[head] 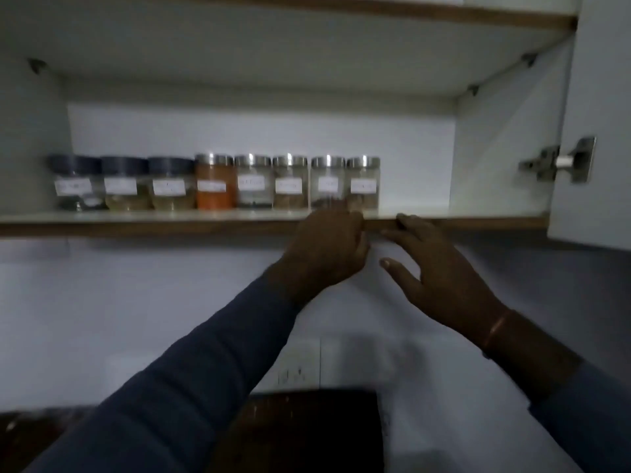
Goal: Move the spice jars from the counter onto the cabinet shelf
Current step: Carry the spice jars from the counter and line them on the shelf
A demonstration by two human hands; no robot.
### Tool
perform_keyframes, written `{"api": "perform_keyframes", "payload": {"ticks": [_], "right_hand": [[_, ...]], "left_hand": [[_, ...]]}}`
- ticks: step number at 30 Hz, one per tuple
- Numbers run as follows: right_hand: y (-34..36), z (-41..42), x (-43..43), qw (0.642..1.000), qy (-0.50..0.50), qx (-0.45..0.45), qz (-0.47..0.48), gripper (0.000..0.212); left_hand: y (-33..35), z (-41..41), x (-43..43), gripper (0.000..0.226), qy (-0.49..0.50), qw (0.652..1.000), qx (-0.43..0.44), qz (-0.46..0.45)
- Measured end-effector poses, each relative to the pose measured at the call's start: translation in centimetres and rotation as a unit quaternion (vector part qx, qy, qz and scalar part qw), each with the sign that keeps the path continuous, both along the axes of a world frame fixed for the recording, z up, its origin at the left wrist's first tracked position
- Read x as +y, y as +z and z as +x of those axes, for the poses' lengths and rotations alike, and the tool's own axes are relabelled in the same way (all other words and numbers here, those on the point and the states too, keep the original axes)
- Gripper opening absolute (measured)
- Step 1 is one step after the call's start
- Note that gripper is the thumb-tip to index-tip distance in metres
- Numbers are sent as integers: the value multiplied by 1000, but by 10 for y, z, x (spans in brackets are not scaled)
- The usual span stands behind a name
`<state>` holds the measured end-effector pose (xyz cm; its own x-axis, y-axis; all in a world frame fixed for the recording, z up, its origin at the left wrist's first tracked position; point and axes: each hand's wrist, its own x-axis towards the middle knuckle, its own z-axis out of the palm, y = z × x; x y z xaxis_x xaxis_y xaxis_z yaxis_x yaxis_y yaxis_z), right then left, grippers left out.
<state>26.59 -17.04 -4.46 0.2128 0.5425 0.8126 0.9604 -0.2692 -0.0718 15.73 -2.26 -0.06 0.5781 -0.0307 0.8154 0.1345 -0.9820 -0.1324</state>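
Dark blue sleeve (170,387) of the left arm runs up from seven o'clock, over a strip of dark brown counter (307,431) at six. Past it, at centre, the left hand (327,249) curls its fingers at the lip of the wood-edged white cabinet shelf (136,227), right under the seventh jar (327,184) counting from nine o'clock; whether it grasps that jar's base or has released it I cannot tell. Just beside, toward three o'clock, the right hand (440,268) is released, fingers spread and tips touching the shelf lip, probably to steady the reach. Farther back, eight clear glass spice jars (254,182) stand upright in one close row, fronts outward so their white paper labels (290,186) can be read: three dark-lidded, five steel-capped, one full of orange powder (215,196). Blur leaves the writing illegible. Farthest, at three o'clock, a steel hinge (560,162) carries the open white door (597,97).
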Motion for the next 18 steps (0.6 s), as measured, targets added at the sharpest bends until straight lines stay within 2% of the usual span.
{"api": "perform_keyframes", "payload": {"ticks": [2, 4, 6, 8, 10, 13, 18], "right_hand": [[-65, -5, -17, 997, 10, 75, -8, 39], [-144, -9, -30, 978, 14, 195, -67, 45], [-214, -16, -43, 935, 3, 321, -151, 57], [-278, -27, -56, 883, -30, 403, -238, 74], [-328, -38, -63, 849, -59, 440, -287, 82], [-389, -57, -69, 802, -67, 516, -293, 91], [-426, -61, -56, 817, -100, 491, -285, 87]], "left_hand": [[-58, -10, -16, 36, -99, 993, -23, -59], [-143, -21, -35, 38, -157, 970, 22, -185], [-229, -30, -49, 40, -130, 936, 145, -294], [-309, -41, -63, 48, -94, 876, 263, -393], [-368, -53, -74, 49, -54, 822, 327, -463], [-427, -73, -98, 41, -52, 760, 367, -534], [-442, -84, -118, 41, -24, 730, 377, -569]]}}
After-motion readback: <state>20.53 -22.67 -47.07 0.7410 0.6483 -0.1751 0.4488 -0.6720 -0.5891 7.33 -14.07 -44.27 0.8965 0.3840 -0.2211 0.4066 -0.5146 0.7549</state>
